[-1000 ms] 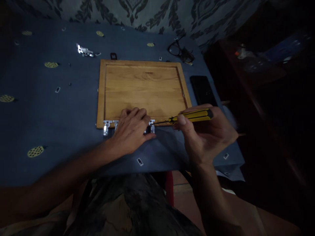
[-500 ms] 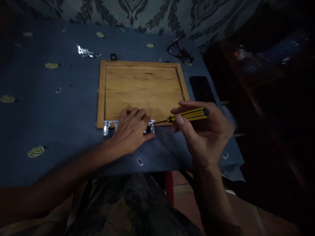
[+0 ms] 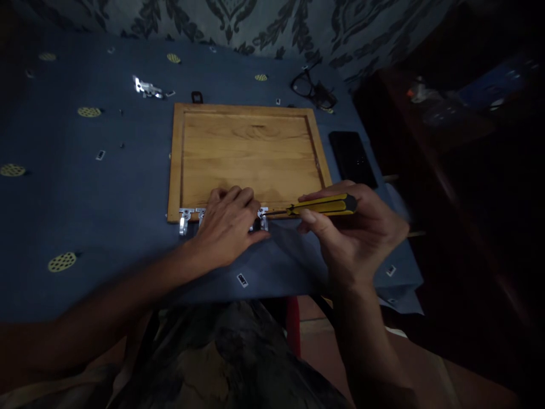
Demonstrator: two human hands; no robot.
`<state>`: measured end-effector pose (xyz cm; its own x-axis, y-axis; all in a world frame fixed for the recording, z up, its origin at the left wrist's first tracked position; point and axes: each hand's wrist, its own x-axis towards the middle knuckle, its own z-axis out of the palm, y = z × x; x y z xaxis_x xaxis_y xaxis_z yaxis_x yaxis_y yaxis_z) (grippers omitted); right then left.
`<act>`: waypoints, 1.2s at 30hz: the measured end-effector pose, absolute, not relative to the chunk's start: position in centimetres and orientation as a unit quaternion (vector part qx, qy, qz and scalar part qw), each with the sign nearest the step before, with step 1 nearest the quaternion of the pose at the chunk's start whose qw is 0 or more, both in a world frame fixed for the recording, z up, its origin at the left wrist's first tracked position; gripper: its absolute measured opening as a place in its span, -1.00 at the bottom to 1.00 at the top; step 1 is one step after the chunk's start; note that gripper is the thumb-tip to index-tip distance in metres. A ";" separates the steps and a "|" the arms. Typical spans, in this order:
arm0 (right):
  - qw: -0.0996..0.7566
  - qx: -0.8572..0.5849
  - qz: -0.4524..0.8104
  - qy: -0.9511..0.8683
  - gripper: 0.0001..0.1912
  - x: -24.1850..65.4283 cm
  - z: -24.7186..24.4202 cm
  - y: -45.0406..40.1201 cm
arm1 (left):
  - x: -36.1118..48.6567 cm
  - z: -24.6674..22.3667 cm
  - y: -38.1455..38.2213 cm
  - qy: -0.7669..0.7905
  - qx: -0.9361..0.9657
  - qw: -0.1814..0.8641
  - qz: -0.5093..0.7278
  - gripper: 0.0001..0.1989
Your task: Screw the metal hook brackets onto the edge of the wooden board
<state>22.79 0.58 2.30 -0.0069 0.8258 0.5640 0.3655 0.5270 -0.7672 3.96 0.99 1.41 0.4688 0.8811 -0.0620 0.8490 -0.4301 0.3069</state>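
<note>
A framed wooden panel [image 3: 251, 153] lies flat, with metal hinges [image 3: 184, 221] along its near edge. My left hand [image 3: 230, 227] rests over that edge, fingers curled, pressing on the hinge at the right [image 3: 263, 220] and covering part of the row. A dark piece shows beside its thumb. My right hand [image 3: 357, 233] grips a yellow and black screwdriver [image 3: 327, 205] by its handle. The screwdriver's tip meets the right hinge from the right side, the shaft lying nearly level; the exact contact point is too small to make out.
Another metal hinge [image 3: 147, 88] lies at the back left, near two tiny screws [image 3: 121, 145]. A small black square piece [image 3: 196, 97] sits behind the panel. Eyeglasses [image 3: 314, 92] and a black phone [image 3: 352, 159] lie to the right on the blue patterned cloth [image 3: 128, 187].
My right hand has turned a little and its fingers have shifted on the screwdriver handle, whose rear end dips slightly. My left hand stays in place on the hinge.
</note>
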 end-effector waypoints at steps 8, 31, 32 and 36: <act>0.599 -0.457 0.054 -0.655 -0.82 21.5 1.4 0.0 | 3.8 1.4 0.9 0.508 0.847 0.148 0.059 -0.62; 0.606 -0.469 0.101 -0.634 -0.89 21.8 1.6 0.2 | 3.9 1.3 1.0 0.506 0.850 0.133 0.063 -0.61; 0.605 -0.470 0.107 -0.634 -0.89 21.8 1.6 0.2 | 3.9 1.3 0.9 0.508 0.849 0.132 0.064 -0.62; 0.602 -0.476 0.118 -0.630 -0.87 21.8 1.3 0.3 | 3.9 1.1 0.9 0.507 0.849 0.129 0.074 -0.63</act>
